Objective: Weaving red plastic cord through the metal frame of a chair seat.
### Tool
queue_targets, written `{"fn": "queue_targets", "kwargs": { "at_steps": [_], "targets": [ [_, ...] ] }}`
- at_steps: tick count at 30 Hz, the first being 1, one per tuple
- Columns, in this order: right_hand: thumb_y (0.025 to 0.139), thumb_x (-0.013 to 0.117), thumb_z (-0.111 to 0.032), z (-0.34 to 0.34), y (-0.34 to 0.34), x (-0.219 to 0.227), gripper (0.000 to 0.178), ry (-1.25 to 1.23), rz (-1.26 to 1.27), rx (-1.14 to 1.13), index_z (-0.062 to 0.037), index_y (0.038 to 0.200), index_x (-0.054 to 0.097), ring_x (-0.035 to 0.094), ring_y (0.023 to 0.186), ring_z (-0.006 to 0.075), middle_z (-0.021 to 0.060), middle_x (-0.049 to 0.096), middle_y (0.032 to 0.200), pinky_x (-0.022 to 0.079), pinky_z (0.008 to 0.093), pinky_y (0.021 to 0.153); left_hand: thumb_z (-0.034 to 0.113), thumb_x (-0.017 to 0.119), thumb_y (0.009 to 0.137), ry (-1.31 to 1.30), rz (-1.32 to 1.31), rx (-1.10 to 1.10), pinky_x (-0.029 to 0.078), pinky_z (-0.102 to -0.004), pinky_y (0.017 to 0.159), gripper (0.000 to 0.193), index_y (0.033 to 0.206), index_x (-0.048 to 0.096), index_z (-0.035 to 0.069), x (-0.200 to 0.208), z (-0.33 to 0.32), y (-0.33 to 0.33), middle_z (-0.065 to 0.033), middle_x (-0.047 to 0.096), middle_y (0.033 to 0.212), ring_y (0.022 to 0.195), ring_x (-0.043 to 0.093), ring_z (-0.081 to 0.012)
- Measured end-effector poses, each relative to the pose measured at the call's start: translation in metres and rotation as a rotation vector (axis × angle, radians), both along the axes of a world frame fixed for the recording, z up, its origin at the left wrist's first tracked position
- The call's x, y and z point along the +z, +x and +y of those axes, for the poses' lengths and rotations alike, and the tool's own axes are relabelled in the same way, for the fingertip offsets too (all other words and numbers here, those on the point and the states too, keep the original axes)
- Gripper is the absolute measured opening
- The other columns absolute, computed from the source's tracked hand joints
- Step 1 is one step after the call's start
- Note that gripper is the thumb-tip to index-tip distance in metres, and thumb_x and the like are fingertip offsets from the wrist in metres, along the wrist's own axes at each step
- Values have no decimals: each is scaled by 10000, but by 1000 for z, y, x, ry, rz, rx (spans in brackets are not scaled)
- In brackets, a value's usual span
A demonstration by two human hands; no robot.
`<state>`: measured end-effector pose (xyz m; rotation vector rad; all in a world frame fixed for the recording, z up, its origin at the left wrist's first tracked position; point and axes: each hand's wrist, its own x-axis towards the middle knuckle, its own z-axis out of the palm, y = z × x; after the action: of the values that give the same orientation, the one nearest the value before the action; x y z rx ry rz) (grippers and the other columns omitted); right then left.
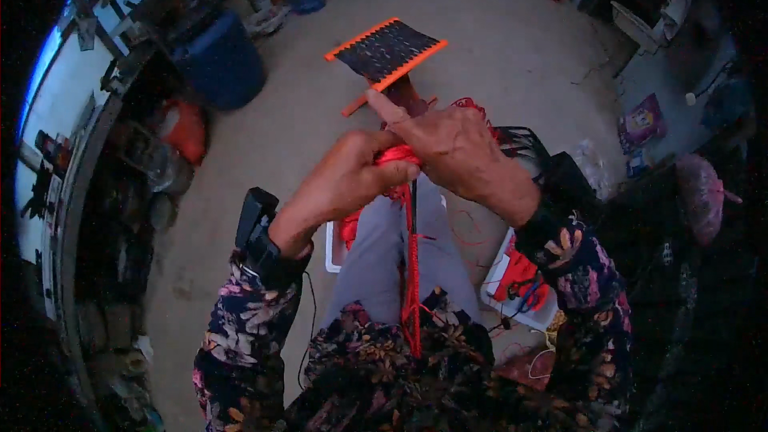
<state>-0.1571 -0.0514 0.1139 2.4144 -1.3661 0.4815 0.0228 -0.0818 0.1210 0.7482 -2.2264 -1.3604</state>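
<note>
Red cord [397, 155] is bunched between my two hands, above my lap. My left hand [340, 180] is closed around it, thumb pressed on the strands. My right hand [472, 158] meets it from the other side, its index finger stretched out to the upper left and the other fingers curled out of sight against the cord. Below the hands a long red braided strand [412, 280] hangs down between my legs to my patterned top. More red netted cord [472, 106] shows just beyond my right hand.
Ahead stands a small stool [388, 48] with an orange frame and black woven seat. A white box [494, 302] holding red material is right of my legs; another white box [330, 260] sits left. A blue barrel [220, 60] stands by cluttered shelving. Loose red thread lies on the floor.
</note>
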Motion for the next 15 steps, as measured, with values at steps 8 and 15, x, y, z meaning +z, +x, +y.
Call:
{"fn": "queue_targets", "kwargs": {
  "at_steps": [8, 15],
  "targets": [
    [705, 656, -104, 5, -8, -6, 625, -366, -354, 56, -82, 1277, 405, 552, 848, 283, 108, 572, 961, 448, 399, 763, 268, 598, 855, 411, 259, 191, 479, -282, 660, 334, 1017, 594, -23, 2, -12, -1, -36, 588, 728, 654, 554, -124],
    [788, 606, -47, 51, 17, -85, 196, 134, -1235, -187, -21, 952, 503, 588, 799, 218, 94, 583, 889, 466, 311, 729, 246, 547, 895, 513, 572, 250, 498, -309, 679, 320, 1059, 561, -29, -8, -14, -4, -47, 599, 787, 684, 575, -134]
  ]
}}
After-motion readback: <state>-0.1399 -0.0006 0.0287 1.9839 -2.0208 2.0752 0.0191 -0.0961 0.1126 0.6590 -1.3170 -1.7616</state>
